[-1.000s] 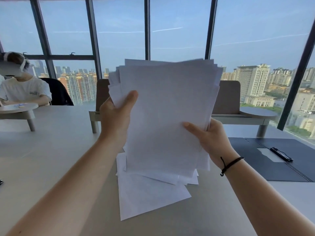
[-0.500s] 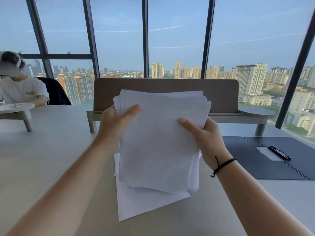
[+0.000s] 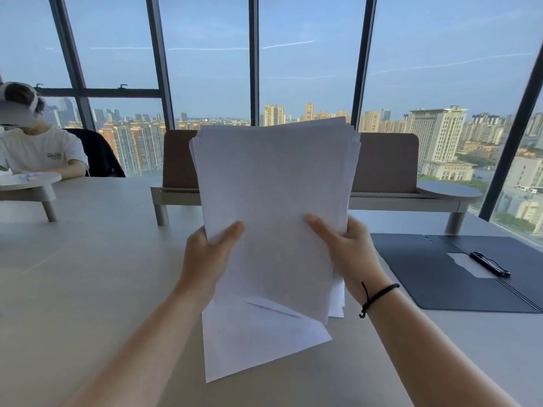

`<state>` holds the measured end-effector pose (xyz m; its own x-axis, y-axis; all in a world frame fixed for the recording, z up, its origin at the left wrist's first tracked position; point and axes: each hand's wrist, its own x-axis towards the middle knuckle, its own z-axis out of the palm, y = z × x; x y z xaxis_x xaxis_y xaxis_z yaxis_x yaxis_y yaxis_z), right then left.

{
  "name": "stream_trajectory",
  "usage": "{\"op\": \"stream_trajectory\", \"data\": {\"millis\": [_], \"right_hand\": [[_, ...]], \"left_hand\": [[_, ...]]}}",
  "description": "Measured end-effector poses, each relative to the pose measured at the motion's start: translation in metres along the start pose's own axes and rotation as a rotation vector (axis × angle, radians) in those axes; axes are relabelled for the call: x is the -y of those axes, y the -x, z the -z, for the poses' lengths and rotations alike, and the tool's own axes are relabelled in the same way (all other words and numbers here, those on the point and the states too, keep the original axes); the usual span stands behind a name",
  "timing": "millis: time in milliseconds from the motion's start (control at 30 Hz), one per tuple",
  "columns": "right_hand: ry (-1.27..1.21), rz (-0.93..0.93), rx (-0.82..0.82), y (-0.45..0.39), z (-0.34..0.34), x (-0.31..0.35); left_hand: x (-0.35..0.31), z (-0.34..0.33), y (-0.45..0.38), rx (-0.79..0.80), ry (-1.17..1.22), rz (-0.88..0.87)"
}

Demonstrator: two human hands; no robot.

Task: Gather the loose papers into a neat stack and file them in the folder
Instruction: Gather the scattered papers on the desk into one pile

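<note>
The stack of papers is held upright above the table, its lower edge uneven and the top fanned. Squaring is best done by loosening the grip and tapping the lower edge on the table. The left hand and right hand are clamped on its lower side edges. One loose sheet lies beneath. The open folder lies towards the table's right edge.
</note>
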<state>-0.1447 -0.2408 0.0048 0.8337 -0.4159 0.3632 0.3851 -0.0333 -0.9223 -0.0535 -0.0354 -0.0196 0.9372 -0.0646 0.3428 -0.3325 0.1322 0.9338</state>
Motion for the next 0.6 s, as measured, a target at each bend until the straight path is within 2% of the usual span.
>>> {"op": "stream_trajectory", "data": {"millis": [100,167,300,433,600], "right_hand": [[0.036,-0.022,0.007,0.007,0.01,-0.012],[0.052,-0.048,0.011,0.013,0.017,-0.026],[0.063,-0.087,-0.022,0.016,0.008,-0.045],[0.185,0.007,-0.094,0.009,0.008,-0.046],[0.064,-0.116,-0.132,0.012,0.003,-0.042]], "left_hand": [[0.011,0.012,0.001,0.159,-0.053,-0.038],[0.021,0.017,0.004,0.206,-0.033,-0.038],[0.03,0.005,0.008,0.177,0.004,-0.005],[0.03,-0.001,0.002,0.114,-0.028,0.007],[0.034,-0.009,0.006,0.054,0.047,0.112]]}}
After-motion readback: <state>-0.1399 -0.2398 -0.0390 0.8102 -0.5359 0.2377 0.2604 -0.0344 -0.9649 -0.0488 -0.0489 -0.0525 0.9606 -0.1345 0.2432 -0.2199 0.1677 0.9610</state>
